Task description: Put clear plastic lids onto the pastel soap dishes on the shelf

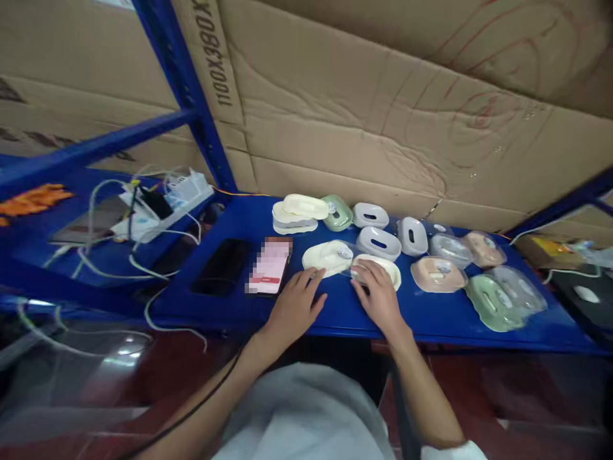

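My left hand (295, 301) lies palm down, thumb apart, fingertips at the near edge of a cream oval plastic piece (327, 255) with a round clear sticker. My right hand (380, 295) has its fingers spread over a second cream oval piece (393, 270) and covers much of it; neither hand visibly grips anything. Between the hands the blue tabletop (338, 313) shows. Behind them are white oval trays with a slot, one white tray (379, 243) being closest, and a green one (338, 213) farther back.
A stack of cream pieces (294, 220) stands at the back. A lit phone (271, 265) and a black flat object (221, 267) lie left. To the right are peach boxes (438, 275), a green box (493, 301) and clear covers (520, 291). Cables (90, 236) clutter the left shelf; cardboard (335, 108) walls the back.
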{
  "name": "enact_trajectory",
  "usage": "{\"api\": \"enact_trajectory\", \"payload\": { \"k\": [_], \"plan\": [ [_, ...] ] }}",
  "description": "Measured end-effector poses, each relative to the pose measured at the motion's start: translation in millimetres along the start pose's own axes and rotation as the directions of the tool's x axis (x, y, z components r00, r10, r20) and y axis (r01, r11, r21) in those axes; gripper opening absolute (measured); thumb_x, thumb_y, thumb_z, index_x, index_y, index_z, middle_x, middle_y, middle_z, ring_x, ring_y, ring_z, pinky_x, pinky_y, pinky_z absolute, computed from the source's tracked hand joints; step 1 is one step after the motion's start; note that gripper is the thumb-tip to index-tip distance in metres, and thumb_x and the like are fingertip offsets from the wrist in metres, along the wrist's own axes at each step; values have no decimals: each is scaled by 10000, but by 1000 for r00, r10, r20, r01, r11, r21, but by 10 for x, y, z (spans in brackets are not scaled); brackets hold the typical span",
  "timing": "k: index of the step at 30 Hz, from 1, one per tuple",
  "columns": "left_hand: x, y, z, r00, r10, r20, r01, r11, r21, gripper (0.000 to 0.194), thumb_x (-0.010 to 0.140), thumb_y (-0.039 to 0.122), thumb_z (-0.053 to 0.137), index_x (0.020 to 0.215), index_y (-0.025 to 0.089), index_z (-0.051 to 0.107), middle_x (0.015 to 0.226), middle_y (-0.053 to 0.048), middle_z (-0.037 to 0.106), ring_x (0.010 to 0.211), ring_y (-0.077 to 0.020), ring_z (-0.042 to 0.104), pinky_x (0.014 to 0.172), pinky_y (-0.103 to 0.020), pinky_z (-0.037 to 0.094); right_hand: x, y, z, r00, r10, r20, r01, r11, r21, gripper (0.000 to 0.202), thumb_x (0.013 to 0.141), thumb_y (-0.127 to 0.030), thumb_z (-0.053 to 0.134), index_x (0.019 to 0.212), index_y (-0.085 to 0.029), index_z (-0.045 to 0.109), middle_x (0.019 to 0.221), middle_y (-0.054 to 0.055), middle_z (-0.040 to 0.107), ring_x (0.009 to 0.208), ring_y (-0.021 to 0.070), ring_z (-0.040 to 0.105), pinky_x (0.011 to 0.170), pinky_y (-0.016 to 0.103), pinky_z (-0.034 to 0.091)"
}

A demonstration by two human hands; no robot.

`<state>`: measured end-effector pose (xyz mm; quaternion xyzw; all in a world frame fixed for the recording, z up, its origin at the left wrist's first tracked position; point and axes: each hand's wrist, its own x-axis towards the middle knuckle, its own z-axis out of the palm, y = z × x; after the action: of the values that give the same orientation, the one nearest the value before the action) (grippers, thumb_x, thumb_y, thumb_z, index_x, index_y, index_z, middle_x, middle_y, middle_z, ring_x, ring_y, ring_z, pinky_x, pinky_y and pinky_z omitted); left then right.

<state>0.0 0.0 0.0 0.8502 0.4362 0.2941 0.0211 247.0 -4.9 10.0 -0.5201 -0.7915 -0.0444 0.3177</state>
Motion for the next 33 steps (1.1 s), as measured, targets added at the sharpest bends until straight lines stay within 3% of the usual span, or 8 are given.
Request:
{"api": "enact_trajectory", "payload": {
  "k": [5,10,13,16,18,22,29,33],
  "plan": [
    [-107,72,-71,1000,14,-17,-15,999,-44,287,1056,242,590,1333,183,637,1281,-128,683,1176,-307,657,995,-479,598,-45,57,0,998,41,-46,-38,998,53,294,1085,-232,510,1313,-242,695,1388,103,700,1338,284,617,1155,524,516],
    [-194,96,-159,986,161,-45,-165,979,-119,62,1035,214,614,1056,194,668,1094,-84,707,1024,-255,670,916,-408,568,-16,68,-5,999,37,-24,-37,999,37,338,1097,-243,469,1365,-247,675,1445,100,677,1389,275,596,1182,512,496],
    [-247,75,-167,967,255,-12,-254,954,-158,54,997,224,666,1047,203,661,1079,-69,705,1010,-249,664,900,-396,551,92,224,-115,998,21,61,-17,997,-71,387,1098,-330,494,1454,-261,629,1563,101,596,1461,307,541,1201,543,456],
    [-271,53,-159,963,268,0,-263,945,-194,140,992,218,679,1130,204,659,1117,-73,706,1062,-256,651,940,-399,540,246,523,-247,983,87,159,-59,984,-170,548,1075,-456,536,1577,-237,523,1657,137,491,1525,363,464,1204,596,421],
    [-270,50,-157,966,260,-1,-254,946,-203,153,1007,208,662,1160,211,661,1116,-69,709,1071,-254,647,955,-399,536,345,729,-289,972,144,187,-109,977,-185,571,1057,-480,553,1565,-221,542,1604,162,550,1492,382,498,1186,616,421],
    [-258,56,-167,969,247,7,-240,949,-206,97,1031,195,627,1110,213,680,1087,-65,707,1056,-244,643,955,-401,542,473,964,-250,970,169,176,-143,978,-149,413,1045,-410,555,1380,-214,698,1348,155,737,1295,363,653,1149,603,440],
    [-272,54,-191,984,179,-1,-174,956,-238,104,1022,185,625,1098,215,688,1325,-95,666,1213,-267,625,1053,-425,526,460,995,-180,977,181,113,-180,983,-17,303,996,-454,659,1179,-231,751,1184,112,783,1115,316,718,1050,525,510],
    [-260,51,-220,984,172,42,-154,948,-278,96,1019,182,623,1088,215,681,1332,-93,668,1243,-272,625,1059,-428,522,461,1037,-121,976,191,108,-197,979,56,291,958,-493,706,1079,-231,748,1080,91,789,1018,287,733,974,481,540]
  ]
}}
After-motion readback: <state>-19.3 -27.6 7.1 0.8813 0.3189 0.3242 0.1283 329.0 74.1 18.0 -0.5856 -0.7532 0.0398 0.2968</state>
